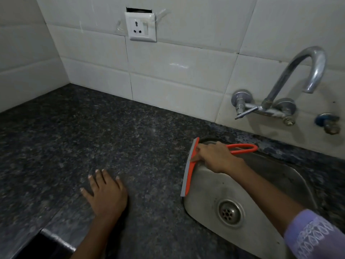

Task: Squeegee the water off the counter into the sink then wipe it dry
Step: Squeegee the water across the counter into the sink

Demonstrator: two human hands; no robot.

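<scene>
An orange squeegee (188, 165) with a grey rubber blade stands along the left rim of the steel sink (261, 193), its looped handle pointing right over the basin. My right hand (214, 157) grips the squeegee just behind the blade. My left hand (105, 193) lies flat with fingers spread on the dark speckled granite counter (93, 137), left of the sink. No cloth is in view.
A white tiled wall backs the counter and carries a power socket (141, 26). A chrome tap (291, 85) with a curved spout hangs over the sink, a second small valve (328, 124) to its right. The counter's front edge drops off at the lower left.
</scene>
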